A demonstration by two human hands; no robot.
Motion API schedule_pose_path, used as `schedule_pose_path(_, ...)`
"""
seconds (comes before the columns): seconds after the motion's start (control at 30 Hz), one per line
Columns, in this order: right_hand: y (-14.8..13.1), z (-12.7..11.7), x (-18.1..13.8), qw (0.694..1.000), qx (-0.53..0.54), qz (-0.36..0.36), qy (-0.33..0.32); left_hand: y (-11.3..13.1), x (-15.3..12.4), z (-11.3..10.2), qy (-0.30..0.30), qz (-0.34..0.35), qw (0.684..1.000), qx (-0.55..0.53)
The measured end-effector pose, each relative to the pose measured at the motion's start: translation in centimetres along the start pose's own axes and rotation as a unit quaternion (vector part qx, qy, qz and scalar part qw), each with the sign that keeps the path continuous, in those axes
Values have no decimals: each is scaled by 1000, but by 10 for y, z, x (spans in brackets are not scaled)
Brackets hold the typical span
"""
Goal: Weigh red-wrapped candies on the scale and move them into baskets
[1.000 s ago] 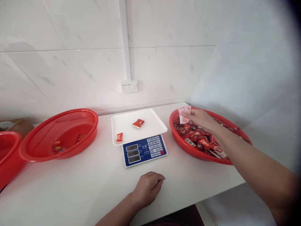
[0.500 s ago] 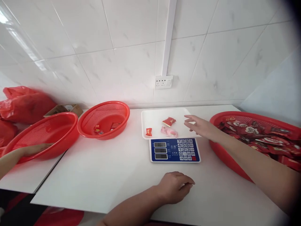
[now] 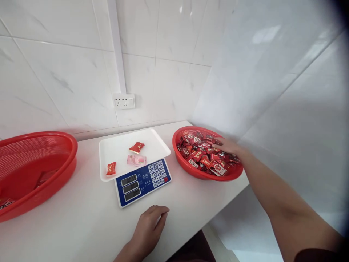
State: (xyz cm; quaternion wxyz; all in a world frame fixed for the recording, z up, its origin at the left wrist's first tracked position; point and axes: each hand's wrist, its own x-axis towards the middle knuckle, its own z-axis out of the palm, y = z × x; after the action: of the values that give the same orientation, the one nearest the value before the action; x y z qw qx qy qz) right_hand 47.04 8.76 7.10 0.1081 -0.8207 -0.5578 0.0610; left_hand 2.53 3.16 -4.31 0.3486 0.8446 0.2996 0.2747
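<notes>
My right hand (image 3: 226, 145) reaches into the red basket (image 3: 177, 154) on the right, its fingers stretched out over the wrapped candies (image 3: 203, 154) and touching the top ones. No candy shows in its grasp. My left hand (image 3: 149, 225) rests loosely curled on the table in front of the digital scale (image 3: 145, 176), with nothing visible between thumb and fingers. On the scale's white tray (image 3: 152, 140) lie a red candy packet (image 3: 137, 147), a pink candy packet (image 3: 136, 160) and a small red candy (image 3: 111, 168).
A second red basket (image 3: 71, 160) stands at the left with a few packets inside. The white table (image 3: 95, 218) meets a tiled wall with a power socket (image 3: 124, 101), and its edge runs off below the right basket.
My view has swung to the right. My right hand has moved from beside the scale tray into the candy basket. My left hand keeps its curled pose on the table.
</notes>
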Motion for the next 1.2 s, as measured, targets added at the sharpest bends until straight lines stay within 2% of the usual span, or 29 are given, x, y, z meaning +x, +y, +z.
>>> schedule_pose_path(0.13,-2,8,1,998,56,31,4,1,-1,-1,1,-12,1000,8)
schedule_pose_path(0.27,-17,4,1,992,125,24,3,0,1,-2,1,-28,1000,8)
schedule_pose_path(0.43,-42,2,-7,973,224,-16,-49,0,3,-3,1,-49,999,4)
schedule_pose_path(0.53,-53,0,-10,966,238,-34,-90,1,3,-3,1,-47,999,6)
schedule_pose_path(0.63,-60,-5,-11,969,213,-40,-119,2,2,-3,3,-37,999,12)
schedule_pose_path(0.83,-74,-8,-8,986,98,-47,-126,5,1,-4,12,-16,1000,18)
schedule_pose_path(1.0,-92,6,-3,990,3,-62,-127,5,1,-4,-3,-20,1000,17)
schedule_pose_path(1.2,-106,25,5,989,-119,-2,-83,5,-1,-3,-15,-30,999,15)
